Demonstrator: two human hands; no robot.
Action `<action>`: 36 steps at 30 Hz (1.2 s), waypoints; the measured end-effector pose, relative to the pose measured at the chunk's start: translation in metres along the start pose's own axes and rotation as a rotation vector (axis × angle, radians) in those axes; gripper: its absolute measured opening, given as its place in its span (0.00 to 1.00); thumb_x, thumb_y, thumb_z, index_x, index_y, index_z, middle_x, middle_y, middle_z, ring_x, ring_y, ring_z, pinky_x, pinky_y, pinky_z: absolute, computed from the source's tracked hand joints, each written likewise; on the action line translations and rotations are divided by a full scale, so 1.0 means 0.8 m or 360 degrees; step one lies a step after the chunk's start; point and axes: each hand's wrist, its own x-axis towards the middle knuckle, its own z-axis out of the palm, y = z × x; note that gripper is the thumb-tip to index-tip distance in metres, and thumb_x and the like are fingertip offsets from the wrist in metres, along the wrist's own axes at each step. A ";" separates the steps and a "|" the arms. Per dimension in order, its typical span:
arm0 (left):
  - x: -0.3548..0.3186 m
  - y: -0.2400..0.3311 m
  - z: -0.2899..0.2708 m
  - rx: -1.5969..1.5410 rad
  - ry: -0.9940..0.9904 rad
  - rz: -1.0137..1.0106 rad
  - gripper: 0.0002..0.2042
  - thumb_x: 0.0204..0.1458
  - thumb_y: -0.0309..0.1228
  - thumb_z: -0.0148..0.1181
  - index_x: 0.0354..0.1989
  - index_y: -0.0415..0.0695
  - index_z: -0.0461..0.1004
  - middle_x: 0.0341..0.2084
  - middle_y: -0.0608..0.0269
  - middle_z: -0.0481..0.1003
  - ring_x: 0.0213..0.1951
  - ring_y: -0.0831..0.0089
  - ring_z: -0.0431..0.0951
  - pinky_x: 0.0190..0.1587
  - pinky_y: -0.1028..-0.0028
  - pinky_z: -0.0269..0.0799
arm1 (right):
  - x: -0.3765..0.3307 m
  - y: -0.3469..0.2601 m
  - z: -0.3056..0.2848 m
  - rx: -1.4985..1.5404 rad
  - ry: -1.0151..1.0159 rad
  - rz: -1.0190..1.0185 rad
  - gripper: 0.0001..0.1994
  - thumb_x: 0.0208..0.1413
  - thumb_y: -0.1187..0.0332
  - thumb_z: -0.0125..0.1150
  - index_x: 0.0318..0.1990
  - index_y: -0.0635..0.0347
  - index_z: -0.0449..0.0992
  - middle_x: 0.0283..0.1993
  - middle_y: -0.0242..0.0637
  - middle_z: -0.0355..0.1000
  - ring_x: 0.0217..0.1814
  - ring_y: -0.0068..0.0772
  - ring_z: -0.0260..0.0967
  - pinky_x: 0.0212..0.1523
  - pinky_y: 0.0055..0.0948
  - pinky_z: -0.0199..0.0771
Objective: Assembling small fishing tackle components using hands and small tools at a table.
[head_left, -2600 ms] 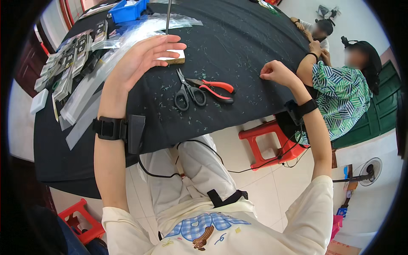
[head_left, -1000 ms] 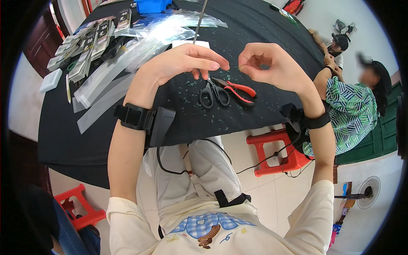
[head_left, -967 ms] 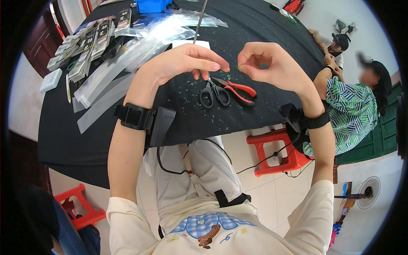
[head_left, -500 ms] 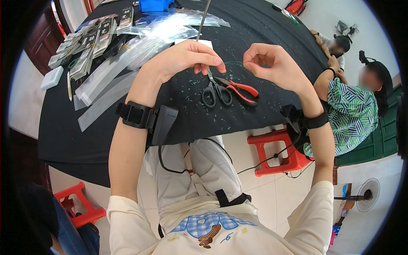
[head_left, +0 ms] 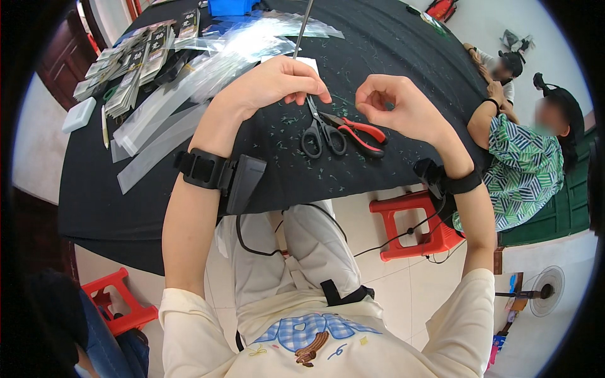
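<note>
My left hand (head_left: 272,85) is closed above the table, its fingertips pressed together over the blades of the scissors. Whatever they pinch is hidden. A thin metal rod (head_left: 304,28) rises just behind that hand. My right hand (head_left: 403,107) hangs to the right, thumb and forefinger meeting in a pinch. Between the hands runs a fine green thread (head_left: 341,99), barely visible, toward the right fingertips. Below the gap lie black-handled scissors (head_left: 322,135) and, touching them or nearly so, red-handled pliers (head_left: 362,135). A white piece (head_left: 309,62) shows partly behind my left hand.
Green scraps litter the black tablecloth (head_left: 252,135). Clear plastic sleeves (head_left: 183,94) and stacks of printed cards (head_left: 135,66) spread at the left, near a white box (head_left: 79,115). A blue bin (head_left: 230,6) stands at the back. Two people sit at right; red stools (head_left: 409,227) stand below.
My right hand has dropped slightly and come a little closer to the left one. My left hand has barely shifted and stays closed. The scissors and pliers lie as before.
</note>
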 end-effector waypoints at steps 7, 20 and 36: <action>0.001 0.000 0.001 0.0039 0.0146 -0.0044 0.11 0.51 0.35 0.55 0.30 0.40 0.78 0.24 0.69 0.75 0.22 0.85 0.65 0.25 0.83 0.59 | 0.000 0.012 0.006 -0.0047 -0.0038 0.0050 0.04 0.45 0.76 0.57 0.30 0.67 0.74 0.22 0.29 0.69 0.23 0.16 0.63 0.26 0.19 0.66; -0.004 -0.001 -0.022 -0.1120 0.0055 0.0291 0.10 0.57 0.35 0.46 0.27 0.44 0.65 0.20 0.72 0.61 0.21 0.83 0.58 0.23 0.81 0.57 | -0.005 0.037 0.009 -0.0110 -0.0059 0.0149 0.03 0.48 0.76 0.54 0.30 0.66 0.72 0.23 0.27 0.67 0.23 0.14 0.61 0.26 0.17 0.63; 0.000 -0.002 -0.016 -0.0859 0.0049 0.0454 0.10 0.58 0.33 0.48 0.39 0.38 0.70 0.16 0.73 0.63 0.32 0.76 0.67 0.39 0.78 0.62 | -0.007 0.039 0.032 -0.0057 -0.0124 0.0110 0.03 0.50 0.76 0.55 0.32 0.66 0.73 0.23 0.28 0.69 0.24 0.15 0.63 0.27 0.17 0.66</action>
